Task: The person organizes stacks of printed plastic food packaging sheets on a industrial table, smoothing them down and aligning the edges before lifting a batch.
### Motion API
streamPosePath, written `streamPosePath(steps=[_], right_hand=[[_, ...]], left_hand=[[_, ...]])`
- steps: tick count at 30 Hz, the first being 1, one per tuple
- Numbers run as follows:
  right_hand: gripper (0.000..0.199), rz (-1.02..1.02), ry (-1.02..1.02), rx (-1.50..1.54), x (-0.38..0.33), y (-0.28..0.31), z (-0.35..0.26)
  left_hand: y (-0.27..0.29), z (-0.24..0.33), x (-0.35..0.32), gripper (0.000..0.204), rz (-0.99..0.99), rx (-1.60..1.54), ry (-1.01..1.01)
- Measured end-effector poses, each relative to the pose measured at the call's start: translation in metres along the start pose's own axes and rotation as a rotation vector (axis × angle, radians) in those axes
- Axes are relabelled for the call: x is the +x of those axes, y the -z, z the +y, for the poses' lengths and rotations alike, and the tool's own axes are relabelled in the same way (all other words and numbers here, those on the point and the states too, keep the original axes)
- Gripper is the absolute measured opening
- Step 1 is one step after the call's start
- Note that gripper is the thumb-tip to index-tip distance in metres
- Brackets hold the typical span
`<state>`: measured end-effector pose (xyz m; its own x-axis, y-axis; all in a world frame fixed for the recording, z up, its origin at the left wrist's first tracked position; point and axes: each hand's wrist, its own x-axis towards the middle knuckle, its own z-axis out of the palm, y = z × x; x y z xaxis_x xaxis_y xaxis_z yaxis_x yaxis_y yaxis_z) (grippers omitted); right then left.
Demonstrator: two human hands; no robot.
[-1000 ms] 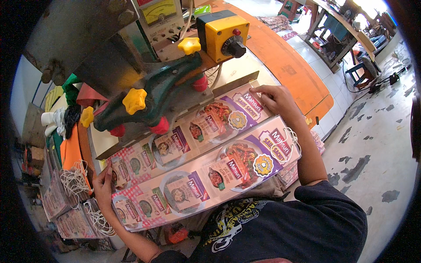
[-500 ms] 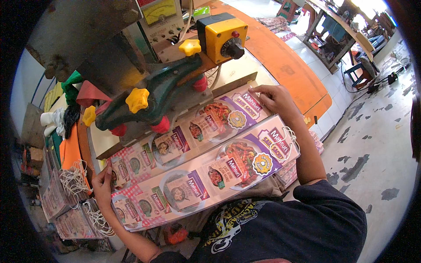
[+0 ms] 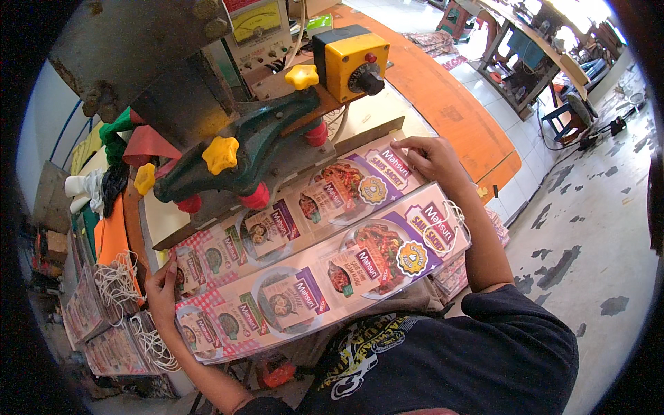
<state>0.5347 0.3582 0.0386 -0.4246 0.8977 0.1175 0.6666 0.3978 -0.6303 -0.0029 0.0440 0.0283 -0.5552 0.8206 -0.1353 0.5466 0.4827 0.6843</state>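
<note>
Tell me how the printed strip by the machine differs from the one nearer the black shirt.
The far strip runs along the metal bar; the near strip lies closer to the black shirt.
The near strip has white string at its right end; none shows on the far strip.
The left hand and right hand are at the far strip's ends, not the near strip's.
Both are long, with similar food pictures.

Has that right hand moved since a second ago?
No, the right hand keeps about the same place by the right end of the metal bar.
</note>
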Motion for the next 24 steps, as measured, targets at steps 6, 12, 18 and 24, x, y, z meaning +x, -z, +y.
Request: streamPosePath(steps=[6,12,18,24], right_hand=[[0.028,0.015,0.036,-0.02,0.001,-0.001,0.007],[0.029,0.023,0.032,0.006,0.0,-0.002,0.001],[0.026,0.023,0.022,0.037,0.0,-0.002,0.005],[0.024,0.044,0.029,-0.009,-0.001,-0.002,0.002]], left_hand=[[-0.002,-0.001,0.0,0.042,0.013,-0.036,-0.02],[0.0,-0.009,0.0,0.042,0.003,-0.072,-0.035],[-0.001,-0.006,0.002,0.041,0.003,-0.043,-0.002],[-0.002,-0.004,0.0,0.043,0.046,0.005,-0.025]])
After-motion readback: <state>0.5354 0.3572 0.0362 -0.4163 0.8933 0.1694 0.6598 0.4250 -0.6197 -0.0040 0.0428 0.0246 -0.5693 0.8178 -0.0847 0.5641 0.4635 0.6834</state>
